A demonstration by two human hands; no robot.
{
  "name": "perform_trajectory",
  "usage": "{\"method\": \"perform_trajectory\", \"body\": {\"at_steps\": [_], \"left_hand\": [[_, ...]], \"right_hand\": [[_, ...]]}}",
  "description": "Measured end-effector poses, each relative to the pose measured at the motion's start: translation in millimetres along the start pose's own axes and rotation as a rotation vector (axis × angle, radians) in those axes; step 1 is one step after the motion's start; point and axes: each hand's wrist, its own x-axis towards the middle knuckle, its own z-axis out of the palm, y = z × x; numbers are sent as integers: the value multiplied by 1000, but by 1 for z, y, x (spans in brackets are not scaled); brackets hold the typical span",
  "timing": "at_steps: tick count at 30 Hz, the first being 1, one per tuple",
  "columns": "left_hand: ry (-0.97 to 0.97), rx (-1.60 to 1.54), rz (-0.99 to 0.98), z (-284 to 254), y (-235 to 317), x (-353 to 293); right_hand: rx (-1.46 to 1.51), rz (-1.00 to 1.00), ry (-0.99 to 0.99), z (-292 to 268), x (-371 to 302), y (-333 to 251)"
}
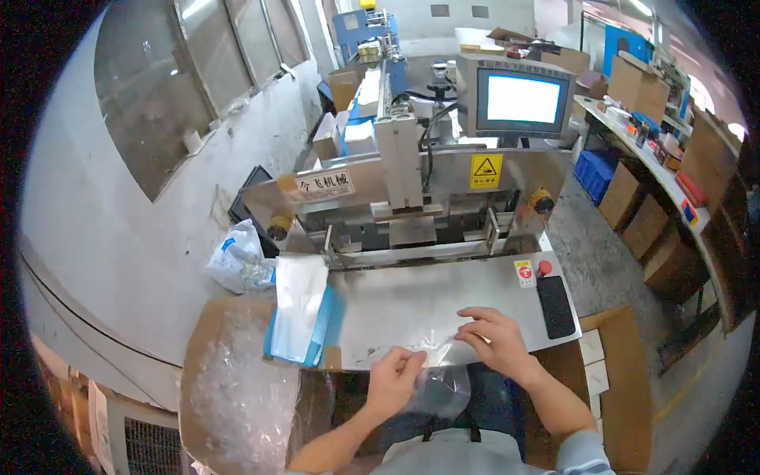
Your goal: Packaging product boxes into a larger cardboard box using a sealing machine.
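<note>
A clear plastic bag (pixel 445 393) hangs over the near edge of the metal worktop (pixel 396 305), its upper part lying on the edge. Thumb and fingers of my left hand (pixel 393 380) pinch the bag's left side. My right hand (pixel 495 342) is just beyond the bag's right side, fingers apart and pointing left, with nothing visible held in it. Whether its fingertips touch the film is hard to tell. To the left of my hands, a blue tissue pack (pixel 326 317) with white sheets (pixel 298 305) lies on the worktop.
A machine with a metal crossbar (pixel 451 186) stands behind the worktop, below a lit monitor (pixel 518 99). A black phone (pixel 556 307) and red button (pixel 545 267) are at the right. A carton of clear bags (pixel 245 380) sits left; another holds white boxes (pixel 594 364).
</note>
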Motion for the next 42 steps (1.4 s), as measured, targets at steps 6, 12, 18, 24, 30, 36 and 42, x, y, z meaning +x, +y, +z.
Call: {"method": "perform_trajectory", "body": {"at_steps": [6,12,18,24,30,36,42], "left_hand": [[279,509,499,14,-29,9],[-358,561,512,5,-1,42],[-376,573,278,4,-24,43],[-455,597,407,10,-33,55],[-528,748,262,-22,-15,69],[-706,538,159,-58,-16,115],[-709,484,-147,-75,-47,227]], "right_hand": [[-60,-135,-312,5,-19,7],[-167,-200,-497,8,-22,13],[-117,-8,-567,10,-36,32],[-130,11,-654,16,-22,38],[30,178,-746,-2,-16,48],[356,129,-796,4,12,81],[336,320,-584,43,53,172]]}}
